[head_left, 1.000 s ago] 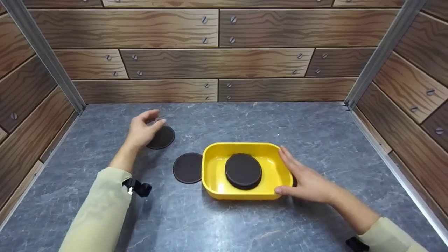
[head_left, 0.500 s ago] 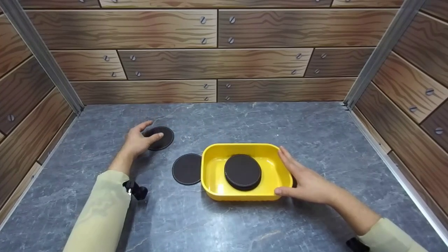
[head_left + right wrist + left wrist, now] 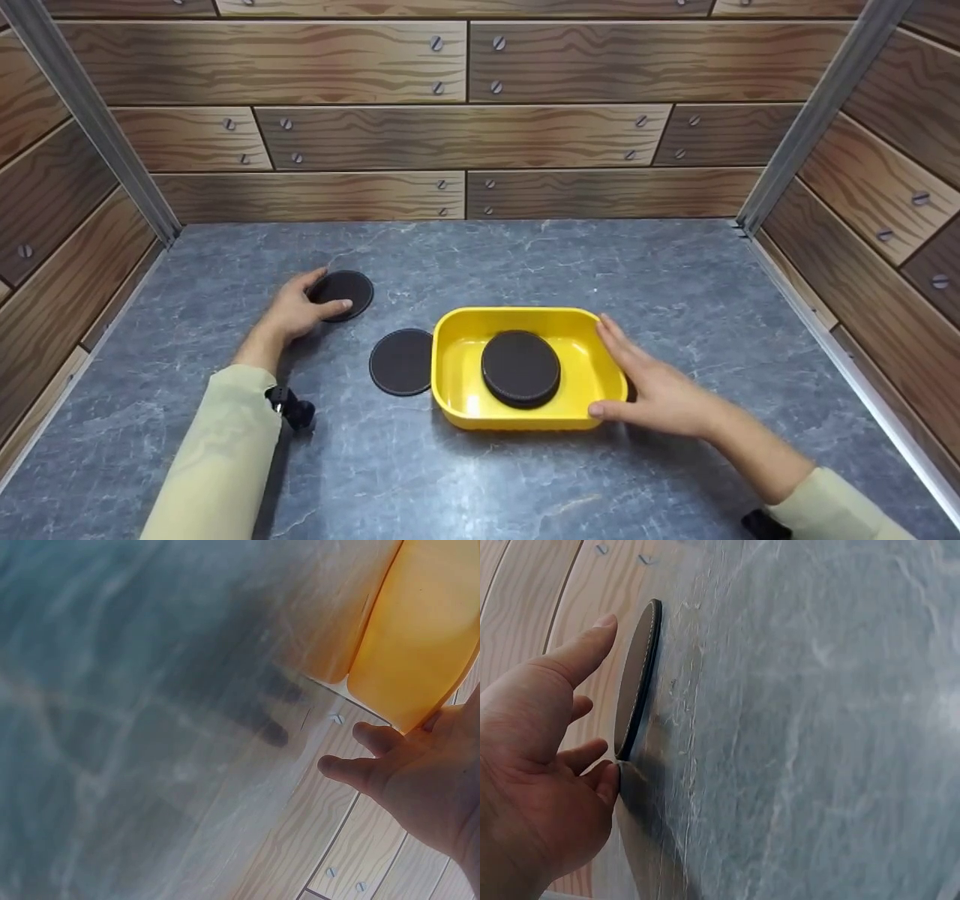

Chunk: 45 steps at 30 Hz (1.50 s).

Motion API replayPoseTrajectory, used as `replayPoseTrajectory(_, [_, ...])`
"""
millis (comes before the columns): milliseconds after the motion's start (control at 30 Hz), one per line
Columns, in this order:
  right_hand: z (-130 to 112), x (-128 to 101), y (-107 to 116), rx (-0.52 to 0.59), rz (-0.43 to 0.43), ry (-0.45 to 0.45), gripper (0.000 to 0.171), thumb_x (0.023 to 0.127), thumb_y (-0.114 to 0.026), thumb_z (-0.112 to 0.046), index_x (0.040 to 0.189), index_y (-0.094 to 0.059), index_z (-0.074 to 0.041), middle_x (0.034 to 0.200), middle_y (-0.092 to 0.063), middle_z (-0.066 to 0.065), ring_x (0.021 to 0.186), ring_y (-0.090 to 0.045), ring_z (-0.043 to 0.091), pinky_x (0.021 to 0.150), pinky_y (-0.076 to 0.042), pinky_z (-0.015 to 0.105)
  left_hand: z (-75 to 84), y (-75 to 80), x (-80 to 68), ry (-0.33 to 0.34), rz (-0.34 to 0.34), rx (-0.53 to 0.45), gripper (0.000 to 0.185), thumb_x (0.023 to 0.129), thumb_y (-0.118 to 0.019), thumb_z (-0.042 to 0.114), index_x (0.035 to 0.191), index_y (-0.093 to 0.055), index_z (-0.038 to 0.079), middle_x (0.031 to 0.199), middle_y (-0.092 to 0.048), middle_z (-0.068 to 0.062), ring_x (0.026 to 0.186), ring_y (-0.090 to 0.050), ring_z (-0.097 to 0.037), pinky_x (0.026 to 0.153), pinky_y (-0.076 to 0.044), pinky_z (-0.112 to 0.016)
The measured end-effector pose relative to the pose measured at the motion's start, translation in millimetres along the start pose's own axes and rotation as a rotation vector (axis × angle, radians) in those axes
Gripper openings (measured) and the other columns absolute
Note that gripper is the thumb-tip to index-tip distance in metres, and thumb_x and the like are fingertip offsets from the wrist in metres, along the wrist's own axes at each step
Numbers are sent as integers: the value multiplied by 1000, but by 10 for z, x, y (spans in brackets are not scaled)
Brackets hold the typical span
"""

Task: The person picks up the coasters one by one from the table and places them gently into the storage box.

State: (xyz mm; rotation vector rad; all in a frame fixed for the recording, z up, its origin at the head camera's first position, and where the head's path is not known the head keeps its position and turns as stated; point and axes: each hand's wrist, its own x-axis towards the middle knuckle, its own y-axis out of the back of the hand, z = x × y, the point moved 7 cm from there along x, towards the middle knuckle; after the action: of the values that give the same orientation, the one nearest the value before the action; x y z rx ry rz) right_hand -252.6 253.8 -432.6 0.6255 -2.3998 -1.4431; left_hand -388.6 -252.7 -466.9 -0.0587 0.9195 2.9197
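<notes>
A yellow tray (image 3: 517, 312) sits mid-table with a dark round coaster (image 3: 520, 367) inside it. A second coaster (image 3: 401, 361) lies flat just left of the tray. A third coaster (image 3: 352, 289) lies further back left. My left hand (image 3: 304, 304) is on this third coaster's left edge, fingers spread, thumb tip resting on it. In the left wrist view the coaster (image 3: 639, 675) lies flat on the table, with the left hand (image 3: 540, 765) beside it. My right hand (image 3: 652, 386) lies flat against the tray's right side. In the right wrist view its straight fingers (image 3: 375, 739) reach along the yellow wall (image 3: 420, 637).
The grey stone tabletop (image 3: 480, 255) is boxed in by wood-patterned walls at the back (image 3: 465, 135), left and right, with metal posts (image 3: 817, 112) at the back corners. A black wrist strap (image 3: 294, 411) sits on my left sleeve.
My left hand has come down from above the far coaster onto its left edge. The right hand, tray and other coasters have not moved.
</notes>
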Motion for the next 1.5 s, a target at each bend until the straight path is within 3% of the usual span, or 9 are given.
replayPoseTrajectory(200, [-6,-8,-4,1,-2,5,112,93,-76,-59,172,-10,-13,177,-3,10,148,-38,52,112,-38,70,4,-39,-8,5,-25,72,95,96,-81,31,166,-25,-2,170,-22,-32,158,-16,-48,128,-15,-57])
replayPoseTrajectory(467, [-6,-6,0,-3,-4,9,113,93,-74,-62,172,-9,-14,177,-2,8,148,-37,52,112,-39,70,47,-42,-36,-57,6,236,90,96,-80,32,162,-32,-7,165,-30,-35,154,-23,-52,126,-19,-60])
replayPoseTrajectory(933, [12,2,-7,-7,0,11,113,93,-74,-62,172,-9,-14,177,-1,8,149,-35,51,113,-37,70,60,-45,16,-64,12,261,91,93,-82,31,160,-34,-10,162,-32,-37,152,-25,-54,126,-20,-60])
replayPoseTrajectory(1200, [8,0,-10,-4,-6,-3,113,93,-75,-61,172,-8,-17,177,-1,6,148,-36,52,111,-38,71,79,-36,27,-30,-2,279,91,93,-82,30,161,-35,-6,163,-31,-36,152,-20,-55,126,-17,-60])
replayPoseTrajectory(1500, [1,-8,-2,-4,-7,-15,113,93,-74,-62,172,-10,-15,178,-2,7,148,-38,52,111,-38,71,96,-30,25,-7,37,248,94,89,-87,26,163,-36,-2,162,-29,-34,149,-21,-57,124,-20,-63])
